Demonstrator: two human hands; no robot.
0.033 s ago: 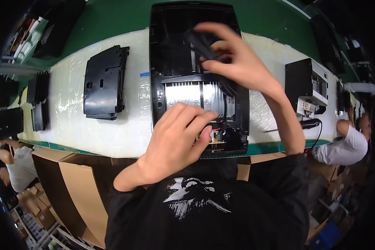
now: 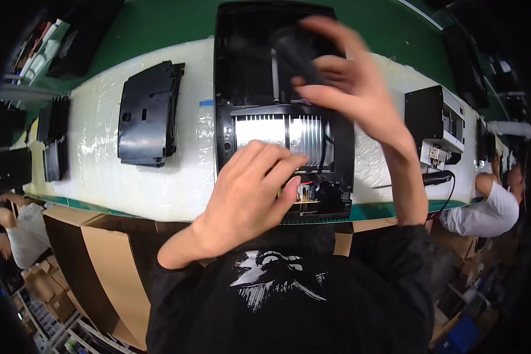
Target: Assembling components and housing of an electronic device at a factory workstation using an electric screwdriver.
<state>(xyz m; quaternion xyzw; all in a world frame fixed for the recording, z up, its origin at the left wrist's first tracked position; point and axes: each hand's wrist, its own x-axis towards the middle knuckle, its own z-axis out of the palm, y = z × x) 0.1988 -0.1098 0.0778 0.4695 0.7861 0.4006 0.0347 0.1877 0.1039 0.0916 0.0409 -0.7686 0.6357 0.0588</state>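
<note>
In front of me lies a large black plastic housing (image 2: 342, 159) with a ribbed silver metal part (image 2: 259, 130) set into it. A small circuit board (image 2: 307, 192) with red wire shows near its closer end. My left hand (image 2: 251, 186) is over the near part of the housing, fingers bent, thumb and forefinger apart; nothing shows between them. Above the housing's far half, my right hand (image 2: 351, 82) has its fingers curled round a black elongated object (image 2: 298, 56). Motion smears that object, so its kind is unclear. Black cable (image 2: 329, 141) runs beside the ribbed metal.
A stack of curved black plastic panels (image 2: 150, 115) lies left on the film-covered table (image 2: 197, 135). To the right stand a black-and-white boxy unit (image 2: 433, 121) and a corded tool with a thin shaft (image 2: 436, 177). An open cardboard box (image 2: 109, 259) is below left. Co-workers sit at both sides.
My right hand has shifted a little to the right with the black object, uncovering more of the ribbed metal and the cable. The left hand stays almost where it was.
</note>
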